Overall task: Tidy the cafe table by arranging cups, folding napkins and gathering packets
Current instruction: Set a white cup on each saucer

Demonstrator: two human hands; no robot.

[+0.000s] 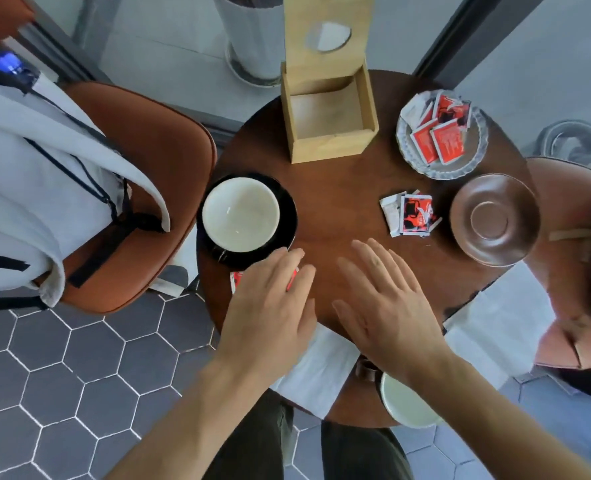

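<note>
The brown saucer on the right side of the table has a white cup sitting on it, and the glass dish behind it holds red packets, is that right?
Not quite. The head view shows the brown saucer bare; the white cup that is on a saucer sits on the black saucer at the left. The glass dish behind does hold red packets.

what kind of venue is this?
Likely a cafe: a small round wooden table with a cup on a black saucer, red sugar packets in a glass dish, and a wooden napkin holder.
</note>
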